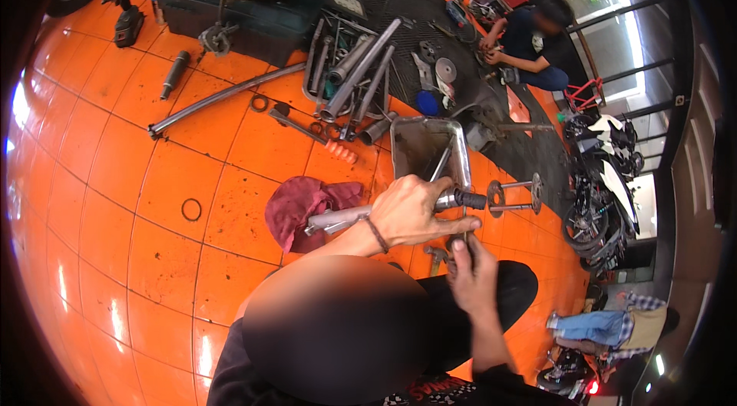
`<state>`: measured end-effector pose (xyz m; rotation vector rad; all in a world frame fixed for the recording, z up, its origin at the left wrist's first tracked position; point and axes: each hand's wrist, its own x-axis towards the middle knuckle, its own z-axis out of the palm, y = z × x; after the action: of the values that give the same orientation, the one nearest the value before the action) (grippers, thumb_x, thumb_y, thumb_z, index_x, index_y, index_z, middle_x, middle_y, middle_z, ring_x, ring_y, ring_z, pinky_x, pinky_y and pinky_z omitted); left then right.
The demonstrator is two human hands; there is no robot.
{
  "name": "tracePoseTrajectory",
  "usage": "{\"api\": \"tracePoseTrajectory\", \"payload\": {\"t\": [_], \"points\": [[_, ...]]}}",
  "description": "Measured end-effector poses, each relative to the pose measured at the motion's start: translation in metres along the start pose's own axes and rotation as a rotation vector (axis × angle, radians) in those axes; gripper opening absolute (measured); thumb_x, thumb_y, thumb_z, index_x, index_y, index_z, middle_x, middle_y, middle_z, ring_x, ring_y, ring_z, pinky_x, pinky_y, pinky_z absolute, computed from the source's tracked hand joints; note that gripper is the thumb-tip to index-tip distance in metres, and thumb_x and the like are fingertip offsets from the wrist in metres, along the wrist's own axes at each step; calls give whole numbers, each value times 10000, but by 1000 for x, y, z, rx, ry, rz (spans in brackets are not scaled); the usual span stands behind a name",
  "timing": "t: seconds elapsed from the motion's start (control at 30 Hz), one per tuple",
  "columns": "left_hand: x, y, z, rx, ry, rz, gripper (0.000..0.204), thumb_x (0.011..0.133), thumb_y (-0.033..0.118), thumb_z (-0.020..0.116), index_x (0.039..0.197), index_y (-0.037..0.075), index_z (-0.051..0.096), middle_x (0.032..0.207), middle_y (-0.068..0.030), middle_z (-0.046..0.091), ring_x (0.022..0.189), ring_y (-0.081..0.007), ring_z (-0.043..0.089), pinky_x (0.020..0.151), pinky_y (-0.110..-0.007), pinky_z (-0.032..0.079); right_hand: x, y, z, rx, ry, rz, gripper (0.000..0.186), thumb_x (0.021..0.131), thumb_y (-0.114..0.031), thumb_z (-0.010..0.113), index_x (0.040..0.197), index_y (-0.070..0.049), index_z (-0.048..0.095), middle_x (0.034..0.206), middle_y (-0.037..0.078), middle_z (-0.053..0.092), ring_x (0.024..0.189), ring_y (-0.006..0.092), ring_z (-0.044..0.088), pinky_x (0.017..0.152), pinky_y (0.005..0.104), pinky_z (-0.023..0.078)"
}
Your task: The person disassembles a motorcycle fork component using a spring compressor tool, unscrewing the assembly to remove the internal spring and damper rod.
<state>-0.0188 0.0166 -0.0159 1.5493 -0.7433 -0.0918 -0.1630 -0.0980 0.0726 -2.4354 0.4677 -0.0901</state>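
Note:
A grey metal fork leg (338,219) lies across in front of me, its dark sleeve-like end (470,199) pointing right. My left hand (408,212) is wrapped over this tube near that end, thumb reaching right. Just below the dark end, my right hand (470,274) has its fingers pinched together close to my left thumb. Something thin shows at its fingertips, too small to name. Beneath the tube's left part is a crumpled dark red cloth (295,214). A hammer (436,255) lies on the floor beside my right hand.
Beyond my hands stands a metal tray (397,156) with dark residue. Metal tubes (361,72), an orange-handled tool (342,151) and a ring (191,209) lie on orange tiles. A two-disc metal piece (514,195) stands right. Another person (530,45) crouches far right, near parked motorcycles (599,199).

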Motion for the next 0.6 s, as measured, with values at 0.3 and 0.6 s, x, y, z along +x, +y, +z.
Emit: {"api": "tracePoseTrajectory", "payload": {"t": [0.3, 0.6], "points": [[-15, 4, 14, -63, -134, 177, 419, 851, 407, 863, 1018, 48, 724, 634, -145, 655, 594, -374, 694, 528, -431, 537, 9, -51, -102, -337, -453, -33, 332, 1080, -295, 585, 932, 2, 594, 634, 203, 507, 572, 413, 548, 565, 463, 411], [-22, 0, 9, -45, -172, 197, 251, 868, 170, 783, 1066, 43, 696, 673, -178, 670, 646, -402, 694, 562, -468, 540, 40, -89, -123, -576, -715, -115, 376, 1097, -354, 530, 976, -13, 632, 688, 238, 582, 632, 466, 561, 677, 543, 449]]}}
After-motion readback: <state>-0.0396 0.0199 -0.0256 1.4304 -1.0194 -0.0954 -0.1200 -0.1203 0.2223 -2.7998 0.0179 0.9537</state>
